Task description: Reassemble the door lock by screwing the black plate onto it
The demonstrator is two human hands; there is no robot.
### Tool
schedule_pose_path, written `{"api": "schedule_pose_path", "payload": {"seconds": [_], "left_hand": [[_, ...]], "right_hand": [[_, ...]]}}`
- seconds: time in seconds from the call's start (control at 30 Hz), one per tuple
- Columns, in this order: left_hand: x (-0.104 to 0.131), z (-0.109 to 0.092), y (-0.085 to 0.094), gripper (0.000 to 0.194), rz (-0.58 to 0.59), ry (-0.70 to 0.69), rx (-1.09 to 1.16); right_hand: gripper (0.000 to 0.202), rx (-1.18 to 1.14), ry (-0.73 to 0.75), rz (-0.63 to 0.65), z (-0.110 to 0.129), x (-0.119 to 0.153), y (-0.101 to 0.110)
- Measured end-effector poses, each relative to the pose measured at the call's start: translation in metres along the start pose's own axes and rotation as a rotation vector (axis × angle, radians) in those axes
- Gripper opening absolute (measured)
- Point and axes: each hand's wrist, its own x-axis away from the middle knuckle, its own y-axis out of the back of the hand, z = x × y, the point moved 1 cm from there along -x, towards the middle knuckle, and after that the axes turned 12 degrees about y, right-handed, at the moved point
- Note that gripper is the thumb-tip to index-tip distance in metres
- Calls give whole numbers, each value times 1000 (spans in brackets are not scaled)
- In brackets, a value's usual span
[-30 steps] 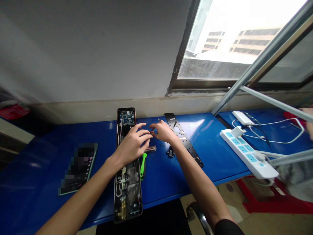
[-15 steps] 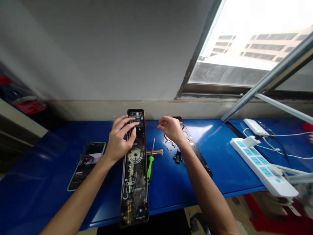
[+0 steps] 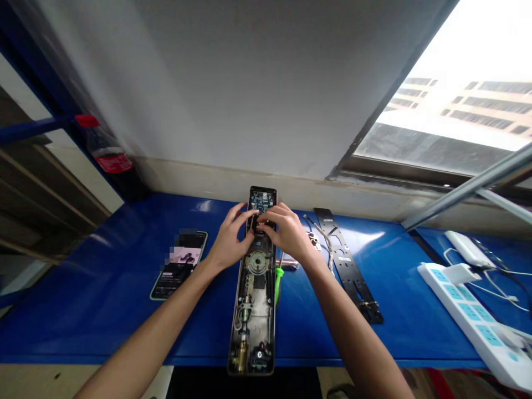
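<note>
Head view: farthest left, beyond the left hand, a red-capped bottle (image 3: 110, 158) with dark liquid stands by the wall, and a lit phone (image 3: 183, 266) lies on the blue surface (image 3: 112, 282), nearer the left hand. The left hand (image 3: 233, 235) is curled over the left edge of a long open casing (image 3: 261, 305), thumb and index finger a little apart; whether they grip anything I cannot tell. The casing lies lengthwise beneath and between both hands: its circuit board (image 3: 262, 200) shows just beyond the fingertips, its round disc (image 3: 256, 262) just on the near side of them, and a brass fitting (image 3: 241, 353) at the near end. The right hand (image 3: 283, 226) reaches in from the other side, fingers bent close to the left hand's; what they hold is too small to make out. Below the right hand is a green-handled screwdriver (image 3: 278, 280), close beside the casing. Right of that hand come a pale cable (image 3: 331, 255), then a black plate (image 3: 351, 271) and, farthest right, a white power strip (image 3: 463, 327).
</note>
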Motion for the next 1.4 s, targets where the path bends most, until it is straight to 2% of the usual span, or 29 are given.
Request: {"api": "schedule_pose_path", "payload": {"seconds": [0.33,0.47,0.83,0.93,1.03,1.13,1.23,1.33,1.4], "left_hand": [[1,0,-1,43,13,15,26],[1,-2,0,42,10,21,32],[2,-4,0,44,3,-11,5],[2,-15,2,41,-69,-80,-75],[0,-37,2,35,-119,-195,-137],[-4,-61,-4,31,-20,-309,-149],[-9,-77,-16,27,127,-384,-195],[-14,-85,-28,25,239,-424,-266],[-16,-87,-36,25,272,-433,-291]], "right_hand": [[10,78,34,22,-5,5,-3],[3,130,15,22,-6,7,-2],[22,126,-59,1,-4,5,7],[19,102,-99,-54,-1,11,17],[18,118,-198,-123,-7,24,31],[19,160,-322,-132,-24,45,45],[14,208,-466,-81,-47,68,57],[15,251,-568,11,-65,87,62],[11,248,-599,101,-70,96,61]]}}
